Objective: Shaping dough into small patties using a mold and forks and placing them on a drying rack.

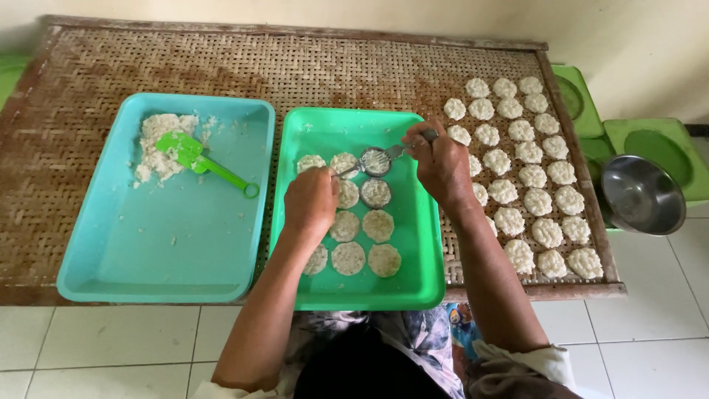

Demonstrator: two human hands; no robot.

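My right hand gripping a round metal mould by its handle, my left hand closed on a spoon, both over the green tray of rice discs.

Left hand: fingers curled, knuckles up, forearm stretched forward.
Right hand: closed in a pinch, wrist bent inward.

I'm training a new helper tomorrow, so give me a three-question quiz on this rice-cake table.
1. True or false: the green scoop lies in the blue tray.
2. Where is the round metal mould? A) over the green tray B) on the woven mat C) in the steel bowl
3. Which hand grips the mould's handle?

Key: 1. True. 2. A. 3. The right hand; the left hand holds a thin utensil at the mould's rim.
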